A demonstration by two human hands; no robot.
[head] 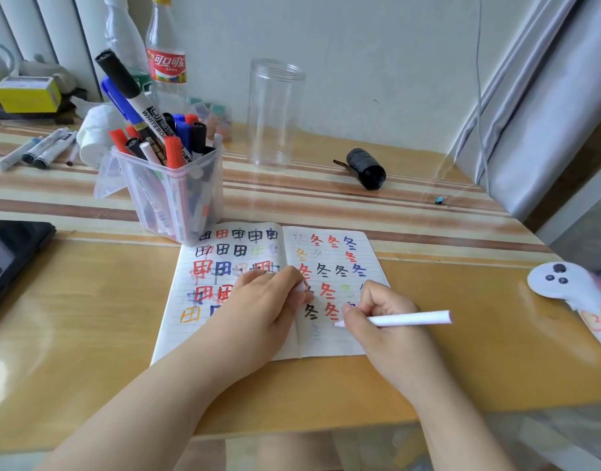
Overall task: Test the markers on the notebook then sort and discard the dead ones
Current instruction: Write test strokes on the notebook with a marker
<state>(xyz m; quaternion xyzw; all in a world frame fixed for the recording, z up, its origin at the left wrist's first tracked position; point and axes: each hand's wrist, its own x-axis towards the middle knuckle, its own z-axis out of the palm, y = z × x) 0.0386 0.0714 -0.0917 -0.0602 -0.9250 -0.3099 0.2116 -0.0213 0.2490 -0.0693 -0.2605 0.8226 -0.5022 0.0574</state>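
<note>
Right hand [382,317] pinches white marker [407,318] | left hand [265,300] grips cap [301,286] — covering notebook [329,338] | marker box [176,195] behind

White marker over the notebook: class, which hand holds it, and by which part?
The right hand holds the white marker near its tip end, fingers wrapped round the barrel, tip on the notebook.

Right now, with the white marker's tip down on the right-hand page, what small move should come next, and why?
Probably a short stroke with the right hand, drawing the white marker across the notebook. Its tip touches bare lined paper beside the red test characters, with no fresh mark visible there. The left hand steadies the notebook and appears to hold the cap.
</note>
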